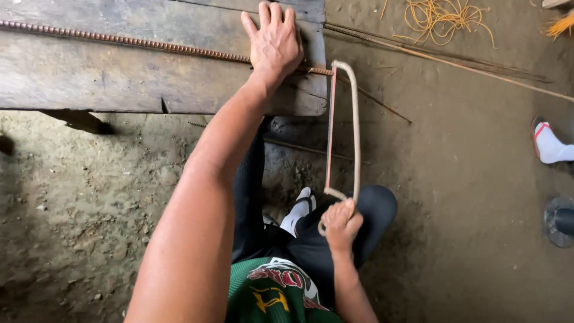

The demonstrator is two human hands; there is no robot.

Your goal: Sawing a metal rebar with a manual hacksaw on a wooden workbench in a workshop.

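My left hand (274,40) lies flat, fingers spread, on a ribbed steel bar (125,40) that runs along a worn wooden bench (119,78), pinning it near the bench's right end. My right hand (341,223) is closed around the handle of a hacksaw (355,119) with a bent metal frame. The saw blade meets the bar just past the bench edge, right of my left hand. My knee in dark trousers sits below the saw.
Dirt floor all around. Thin rods (454,63) lie on the ground at the upper right, beside a tangle of yellow wire (442,18). Another person's foot in a white sock and sandal (547,143) is at the right edge, with a dark round object (559,220) below it.
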